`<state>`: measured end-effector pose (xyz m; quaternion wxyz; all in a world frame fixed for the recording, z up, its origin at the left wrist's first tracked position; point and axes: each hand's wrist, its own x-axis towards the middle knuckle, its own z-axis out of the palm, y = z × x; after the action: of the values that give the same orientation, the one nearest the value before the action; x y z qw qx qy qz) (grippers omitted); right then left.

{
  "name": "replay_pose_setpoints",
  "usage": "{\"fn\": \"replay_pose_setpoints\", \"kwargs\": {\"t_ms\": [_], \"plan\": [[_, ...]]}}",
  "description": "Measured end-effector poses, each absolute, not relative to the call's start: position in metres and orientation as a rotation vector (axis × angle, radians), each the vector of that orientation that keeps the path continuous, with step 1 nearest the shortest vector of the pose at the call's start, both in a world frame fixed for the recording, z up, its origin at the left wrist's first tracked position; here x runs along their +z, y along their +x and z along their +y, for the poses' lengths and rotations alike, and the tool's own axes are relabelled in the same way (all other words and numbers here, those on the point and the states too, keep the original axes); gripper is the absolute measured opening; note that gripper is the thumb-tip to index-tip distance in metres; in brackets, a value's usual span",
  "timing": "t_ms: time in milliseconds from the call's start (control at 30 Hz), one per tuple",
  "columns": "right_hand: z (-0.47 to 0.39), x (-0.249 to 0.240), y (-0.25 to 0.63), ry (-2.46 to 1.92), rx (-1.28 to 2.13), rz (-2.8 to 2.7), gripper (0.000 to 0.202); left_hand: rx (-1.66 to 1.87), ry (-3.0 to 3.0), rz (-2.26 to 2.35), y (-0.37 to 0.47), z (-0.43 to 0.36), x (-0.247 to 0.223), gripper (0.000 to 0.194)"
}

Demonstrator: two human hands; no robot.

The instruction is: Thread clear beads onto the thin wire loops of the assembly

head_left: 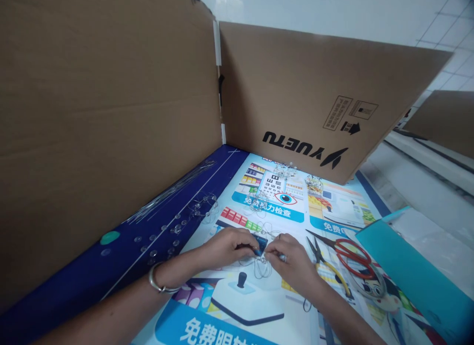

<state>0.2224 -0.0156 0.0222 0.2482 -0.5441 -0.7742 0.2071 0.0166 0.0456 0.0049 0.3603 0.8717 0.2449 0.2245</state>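
Observation:
Both hands meet over the printed mat [259,295], around a looped wire piece with clear beads [262,266]. The fingers of my left hand [231,246] are pinched together at the left side of this piece. My right hand [291,256], with a ring on one finger, pinches at its right side, close to the left fingertips. Thin wire loops show above and below the fingertips. Exactly which strand each hand grips is too small to make out. A bracelet circles my left wrist.
Clear beads [176,229] and straight wires [166,189] lie left. Beaded wire pieces [285,171] sit farther back. Red-handled scissors [353,257], yellow-handled pliers [329,268] and a teal folder [414,266] lie right. Cardboard panels [296,88] stand behind and left.

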Motion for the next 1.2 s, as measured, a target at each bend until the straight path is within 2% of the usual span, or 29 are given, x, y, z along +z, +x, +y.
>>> {"fn": "replay_pose_setpoints", "kwargs": {"t_ms": [400, 633, 800, 900, 1200], "plan": [[-0.010, 0.025, 0.240, -1.408, 0.700, -1.818, 0.014, 0.579, 1.976, 0.745, 0.019, 0.045, -0.004, 0.026], [-0.004, 0.034, 0.254, -1.513, 0.551, -1.702, 0.012, 0.559, 1.902, 0.742, 0.019, 0.044, 0.001, 0.035], [-0.005, 0.042, 0.272, -1.678, 0.741, -1.985, 0.013, 0.543, 1.898, 0.749, 0.019, 0.045, 0.001, 0.035], [-0.008, 0.042, 0.273, -1.748, 0.690, -2.174, 0.020, 0.561, 1.896, 0.754, 0.019, 0.045, -0.002, 0.034], [-0.008, 0.036, 0.260, -1.772, 0.720, -2.073, 0.018, 0.559, 1.907, 0.736, 0.019, 0.047, -0.005, 0.033]]}}
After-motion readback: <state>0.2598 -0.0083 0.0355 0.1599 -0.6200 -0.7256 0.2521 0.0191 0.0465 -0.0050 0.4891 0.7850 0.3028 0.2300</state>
